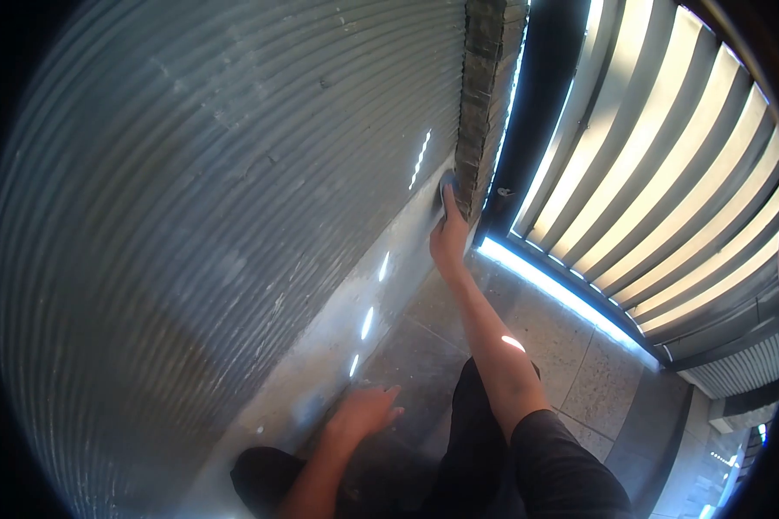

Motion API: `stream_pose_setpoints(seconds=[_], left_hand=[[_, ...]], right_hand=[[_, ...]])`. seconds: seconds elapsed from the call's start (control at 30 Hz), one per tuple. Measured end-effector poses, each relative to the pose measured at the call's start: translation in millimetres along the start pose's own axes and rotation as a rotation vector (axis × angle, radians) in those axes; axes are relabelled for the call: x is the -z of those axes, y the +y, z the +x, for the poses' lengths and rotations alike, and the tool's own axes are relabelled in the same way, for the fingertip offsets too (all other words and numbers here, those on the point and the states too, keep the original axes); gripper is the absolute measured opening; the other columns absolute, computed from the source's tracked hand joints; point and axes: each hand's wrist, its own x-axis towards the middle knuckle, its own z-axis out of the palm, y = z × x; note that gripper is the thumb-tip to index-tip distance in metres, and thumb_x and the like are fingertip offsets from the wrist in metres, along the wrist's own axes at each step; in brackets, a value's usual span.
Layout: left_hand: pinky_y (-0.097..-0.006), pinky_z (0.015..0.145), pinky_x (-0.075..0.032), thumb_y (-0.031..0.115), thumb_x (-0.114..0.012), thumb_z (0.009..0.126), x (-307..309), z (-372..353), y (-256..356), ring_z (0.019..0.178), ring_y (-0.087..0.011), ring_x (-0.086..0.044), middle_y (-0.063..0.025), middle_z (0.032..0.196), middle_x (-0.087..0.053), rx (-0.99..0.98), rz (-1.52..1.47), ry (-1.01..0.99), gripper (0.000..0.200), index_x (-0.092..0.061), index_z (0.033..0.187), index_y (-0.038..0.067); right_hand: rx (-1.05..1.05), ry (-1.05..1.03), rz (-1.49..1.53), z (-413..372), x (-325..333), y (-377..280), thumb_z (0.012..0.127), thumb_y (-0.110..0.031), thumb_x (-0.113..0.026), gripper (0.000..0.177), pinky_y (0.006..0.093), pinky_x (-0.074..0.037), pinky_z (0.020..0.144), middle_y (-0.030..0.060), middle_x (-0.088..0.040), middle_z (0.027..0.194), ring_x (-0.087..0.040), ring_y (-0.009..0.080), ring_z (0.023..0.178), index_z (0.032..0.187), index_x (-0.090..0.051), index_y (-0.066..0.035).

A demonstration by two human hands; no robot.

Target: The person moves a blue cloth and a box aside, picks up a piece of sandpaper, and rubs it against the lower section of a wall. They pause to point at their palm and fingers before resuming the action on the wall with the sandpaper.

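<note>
My right hand [449,241] is stretched far forward, its fingers closed round a small dark, round-ended object [447,183]. The object lies against the smooth pale strip [307,349] at the foot of the ribbed wall, near the corner; its exact kind does not show. Close to my body, my left hand [368,413] is low beside that same strip, above the floor. Its fingers are loosely apart and nothing shows in them.
A large grey ribbed wall [234,199] fills the left side. At its end stands a rough brown edge column [480,104]. A slatted gate [640,156] in a dark frame is on the right, with light beneath it. Grey tiles [537,311] cover the floor around my dark-clothed knees.
</note>
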Motion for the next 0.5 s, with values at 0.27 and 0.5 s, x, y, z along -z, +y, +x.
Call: stream_pose_setpoints(seconds=[0.27,0.5], left_hand=[[-0.0509,0.092,-0.052,0.042,-0.054,0.100,11,-4,8,0.109,-0.0405,-0.064,-0.0210,0.122,-0.065,0.018,-0.010,-0.011,0.050,-0.052,0.137,0.008],[-0.0507,0.092,-0.052,0.042,-0.053,0.100,3,-3,1,0.109,-0.0404,-0.065,-0.0212,0.122,-0.065,0.003,0.011,-0.017,0.051,-0.053,0.137,0.008]], right_hand=[[0.093,0.039,-0.003,39,15,-45,0.083,0.017,-0.042,0.069,0.0420,-0.047,0.102,0.0195,-0.049,0.148,-0.054,0.0402,0.127,0.148,-0.045,-0.008],[-0.031,0.002,0.128,28,11,-16,0.094,0.010,-0.047,0.055,0.0383,-0.042,0.111,0.0178,-0.051,0.147,-0.052,0.0360,0.132,0.146,-0.048,-0.009]])
